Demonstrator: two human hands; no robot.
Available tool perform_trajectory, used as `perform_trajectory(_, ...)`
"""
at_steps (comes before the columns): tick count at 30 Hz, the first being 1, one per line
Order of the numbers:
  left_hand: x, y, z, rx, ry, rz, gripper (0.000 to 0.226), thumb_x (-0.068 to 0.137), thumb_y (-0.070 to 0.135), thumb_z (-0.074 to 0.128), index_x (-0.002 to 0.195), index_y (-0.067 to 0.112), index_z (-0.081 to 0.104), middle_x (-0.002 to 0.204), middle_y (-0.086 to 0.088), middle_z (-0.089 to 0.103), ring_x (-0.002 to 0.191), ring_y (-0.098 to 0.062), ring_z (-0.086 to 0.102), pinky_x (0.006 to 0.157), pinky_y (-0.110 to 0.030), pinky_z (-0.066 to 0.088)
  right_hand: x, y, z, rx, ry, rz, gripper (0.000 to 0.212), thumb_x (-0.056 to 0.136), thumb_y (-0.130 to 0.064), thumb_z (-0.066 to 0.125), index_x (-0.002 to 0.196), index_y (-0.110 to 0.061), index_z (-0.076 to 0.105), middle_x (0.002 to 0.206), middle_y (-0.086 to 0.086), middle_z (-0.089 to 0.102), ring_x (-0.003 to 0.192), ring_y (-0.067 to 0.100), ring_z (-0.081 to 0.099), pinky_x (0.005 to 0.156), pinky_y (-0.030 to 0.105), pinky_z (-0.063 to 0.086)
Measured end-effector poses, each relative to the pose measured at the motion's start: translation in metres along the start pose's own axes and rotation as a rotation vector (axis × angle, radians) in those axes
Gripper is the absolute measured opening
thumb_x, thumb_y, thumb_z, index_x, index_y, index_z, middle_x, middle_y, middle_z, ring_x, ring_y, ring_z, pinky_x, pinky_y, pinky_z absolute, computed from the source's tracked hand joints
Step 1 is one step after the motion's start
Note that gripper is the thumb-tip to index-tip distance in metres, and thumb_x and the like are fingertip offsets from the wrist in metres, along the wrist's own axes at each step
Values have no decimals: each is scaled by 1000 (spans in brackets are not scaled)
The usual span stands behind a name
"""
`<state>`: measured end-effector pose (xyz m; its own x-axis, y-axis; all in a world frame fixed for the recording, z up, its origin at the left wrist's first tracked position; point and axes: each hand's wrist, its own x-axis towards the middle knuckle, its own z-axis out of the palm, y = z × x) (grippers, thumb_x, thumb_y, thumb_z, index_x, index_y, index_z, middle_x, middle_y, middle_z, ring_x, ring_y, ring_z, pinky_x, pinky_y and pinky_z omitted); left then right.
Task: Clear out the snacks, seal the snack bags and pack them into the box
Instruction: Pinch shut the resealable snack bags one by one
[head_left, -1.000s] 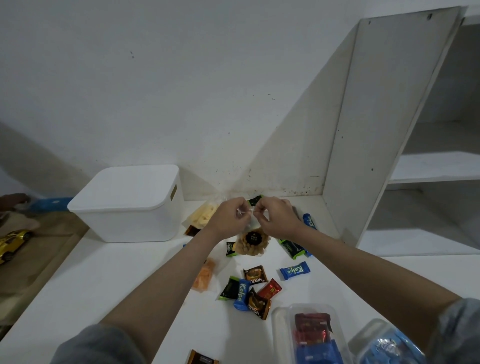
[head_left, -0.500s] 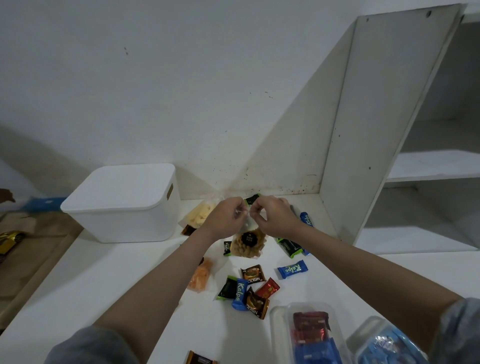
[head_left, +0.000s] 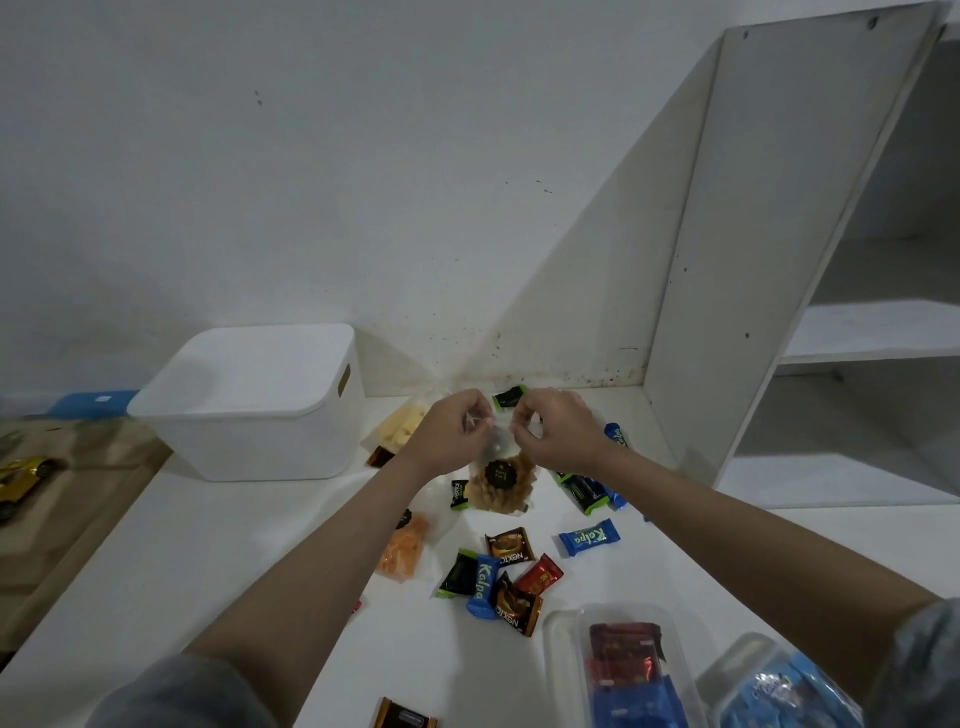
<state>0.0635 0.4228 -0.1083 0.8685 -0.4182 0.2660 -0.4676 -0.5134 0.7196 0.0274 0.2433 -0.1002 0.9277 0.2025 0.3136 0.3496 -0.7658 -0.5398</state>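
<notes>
Both grips, our left hand (head_left: 451, 429) and right hand (head_left: 555, 429), are pinching the clear snack bag (head_left: 500, 480) neck above the worktop (head_left: 208, 545); many wrapped snacks (head_left: 498, 577) are lying loose, the white box (head_left: 254, 400) lidded.

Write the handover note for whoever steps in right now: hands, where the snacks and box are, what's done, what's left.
Left hand and right hand: both pinch the top of the clear snack bag of brown snacks, held over the white table.
White box: back left, lid on.
Loose: yellow snack bag and orange snack bag on the table, wrapped candies scattered around them; two clear tubs near right hold more.
Done: no bag looks packed; the box's inside is hidden.
Left: finish this seal, seal the other bags, open the box, pack it.
</notes>
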Motion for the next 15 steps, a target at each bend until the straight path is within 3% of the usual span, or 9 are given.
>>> perform_trajectory(5, 0, 3, -1, -37, -42, -15, 22, 84, 4, 54, 78, 25, 55, 78, 13, 58, 70, 14, 52, 61, -5, 40, 1, -2, -1, 2, 17, -18, 10, 86, -17, 58, 83, -10, 65, 81, -4, 62, 81, 13, 53, 93, 38, 38)
perform_trajectory(9, 3, 7, -1, -6, -107, -6, 12, 85, 6, 56, 85, 18, 59, 83, 14, 60, 77, 8, 54, 67, -6, 41, 2, -4, -3, 0, 7, -30, 10, 85, -15, 57, 83, -9, 65, 83, 2, 66, 83, 18, 57, 92, 38, 37)
perform_trajectory(15, 6, 10, 1, 19, -58, -12, 5, 85, 6, 59, 84, 10, 62, 82, 10, 60, 79, 6, 55, 67, 1, 39, 2, -4, -5, 16, 12, -27, 7, 85, -13, 57, 84, -11, 64, 86, 1, 65, 86, 19, 57, 91, 37, 37)
